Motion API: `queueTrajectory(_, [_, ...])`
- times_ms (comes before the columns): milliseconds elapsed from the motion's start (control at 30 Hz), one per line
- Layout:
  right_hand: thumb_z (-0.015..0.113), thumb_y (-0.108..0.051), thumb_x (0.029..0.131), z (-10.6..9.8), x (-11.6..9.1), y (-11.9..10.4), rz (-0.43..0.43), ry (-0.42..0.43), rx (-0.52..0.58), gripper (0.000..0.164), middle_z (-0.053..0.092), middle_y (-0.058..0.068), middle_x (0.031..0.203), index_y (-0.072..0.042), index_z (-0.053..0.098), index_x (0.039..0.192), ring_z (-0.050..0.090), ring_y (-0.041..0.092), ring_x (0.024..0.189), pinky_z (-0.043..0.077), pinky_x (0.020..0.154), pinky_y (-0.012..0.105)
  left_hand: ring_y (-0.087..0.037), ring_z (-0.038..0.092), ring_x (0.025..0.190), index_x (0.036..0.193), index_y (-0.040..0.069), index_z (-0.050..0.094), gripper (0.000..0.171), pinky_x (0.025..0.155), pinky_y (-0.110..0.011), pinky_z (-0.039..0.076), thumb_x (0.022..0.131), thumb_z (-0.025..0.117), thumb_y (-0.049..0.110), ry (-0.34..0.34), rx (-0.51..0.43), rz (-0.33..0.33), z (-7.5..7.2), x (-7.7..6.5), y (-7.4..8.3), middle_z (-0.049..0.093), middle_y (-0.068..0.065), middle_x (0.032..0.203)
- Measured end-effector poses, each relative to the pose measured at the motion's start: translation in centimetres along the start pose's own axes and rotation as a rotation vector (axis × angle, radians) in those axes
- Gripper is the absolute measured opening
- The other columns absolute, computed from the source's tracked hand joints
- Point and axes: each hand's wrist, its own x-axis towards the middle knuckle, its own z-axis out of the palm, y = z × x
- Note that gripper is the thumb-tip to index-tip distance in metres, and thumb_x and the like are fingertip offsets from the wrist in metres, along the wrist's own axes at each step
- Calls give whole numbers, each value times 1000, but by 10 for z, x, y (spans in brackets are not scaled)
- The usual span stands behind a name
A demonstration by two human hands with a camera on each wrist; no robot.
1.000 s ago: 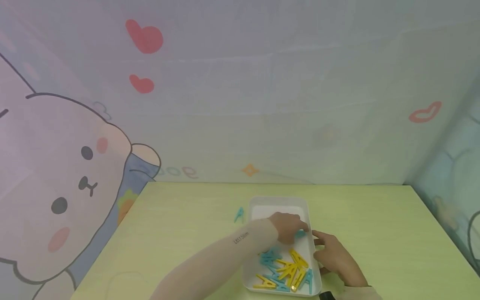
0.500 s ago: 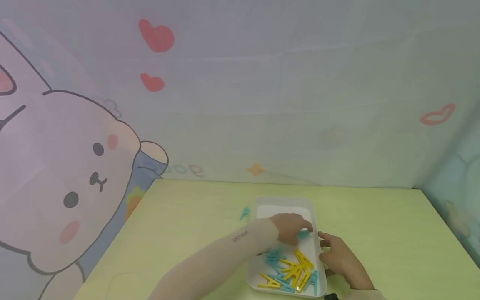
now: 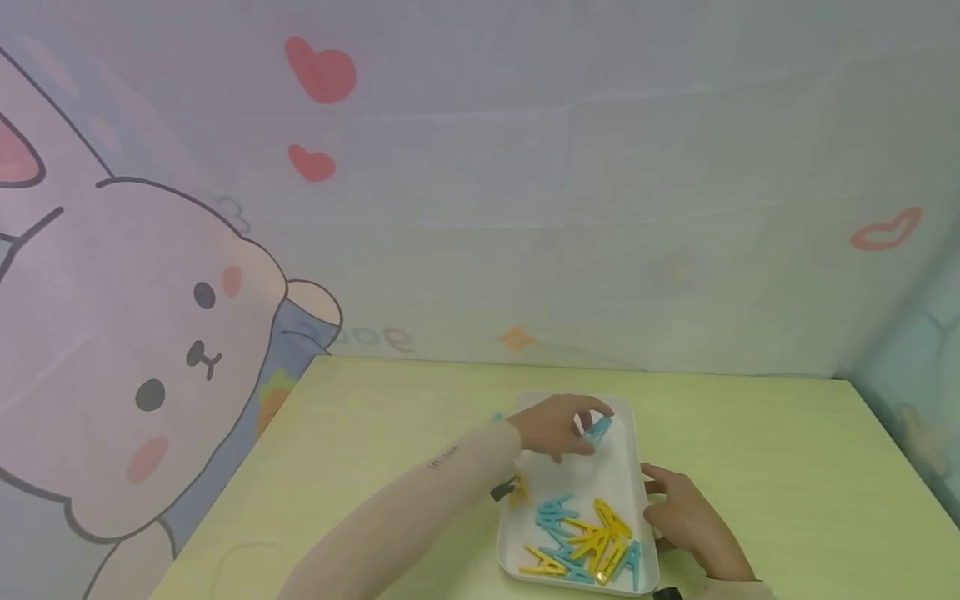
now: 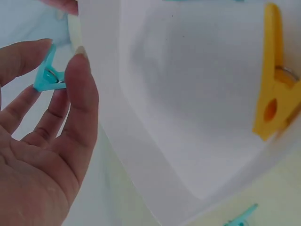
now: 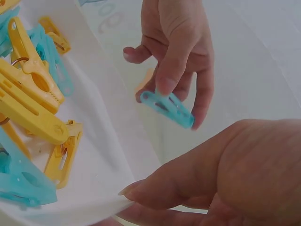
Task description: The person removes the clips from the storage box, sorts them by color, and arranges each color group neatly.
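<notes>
A light-blue clothespin [image 3: 597, 431] is pinched between the thumb and fingers of my left hand [image 3: 555, 425], raised over the far part of the white tray [image 3: 592, 479]. The left wrist view shows this clothespin [image 4: 46, 77] held near the fingertips, beside the tray wall [image 4: 101, 61]. My right hand [image 3: 686, 517] is at the tray's right side; in the right wrist view its thumb [image 5: 164, 188] lies against the rim with fingers underneath, gripping it. Yellow clothespins [image 3: 592, 542] and blue clothespins [image 3: 553, 510] lie jumbled in the tray's near half.
A yellow clothespin [image 4: 273, 80] stands at the tray's left edge, partly behind my left wrist in the head view. Another blue clothespin [image 4: 242, 216] lies on the table outside the tray, mostly hidden by my left arm. A printed cloth [image 3: 600, 208] hangs behind the green table [image 3: 750, 450].
My left hand has lifted the blue clothespin and moved away from me and left, off the tray's right side. My right hand stays at the tray. The head view has shifted slightly.
</notes>
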Motion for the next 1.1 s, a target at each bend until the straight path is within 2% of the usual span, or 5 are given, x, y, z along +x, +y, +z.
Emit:
queueTrajectory(300, [47,10,74,-6,-6,5,29,23,-20,66,37,35,126,7,27,136,57,27,84,52,55,39,-16,58,83,126,34,47,53,55,-35,52,80,68,18,115,-238,34,-26,-9,-23,52,-2,105])
queueTrajectory(567, [46,11,73,-2,-7,3,9,19,17,69,34,34,129,5,25,138,59,26,80,52,56,38,-39,56,92,131,29,44,55,59,-46,51,82,66,16,207,-366,-5,-49,-31,-58,49,-11,107])
queueTrajectory(800, [45,13,72,3,-4,1,1,22,24,70,35,34,129,4,26,139,60,26,77,51,54,37,-44,53,93,132,24,42,54,59,-46,51,84,65,15,260,-389,-52,-61,-52,-86,45,-17,109])
queueTrajectory(1000, [45,14,72,1,-7,1,3,35,-10,68,37,34,127,5,27,138,59,25,78,52,54,36,-49,50,91,131,11,42,54,62,-50,50,83,65,11,280,-395,-89,-67,-67,-85,44,-23,106])
queueTrajectory(1100, [45,14,73,1,-6,-1,5,26,-16,68,37,34,127,6,26,138,60,25,77,52,54,36,-47,51,89,130,8,43,53,60,-47,51,82,65,11,305,-360,-136,-68,-72,-93,45,-22,104])
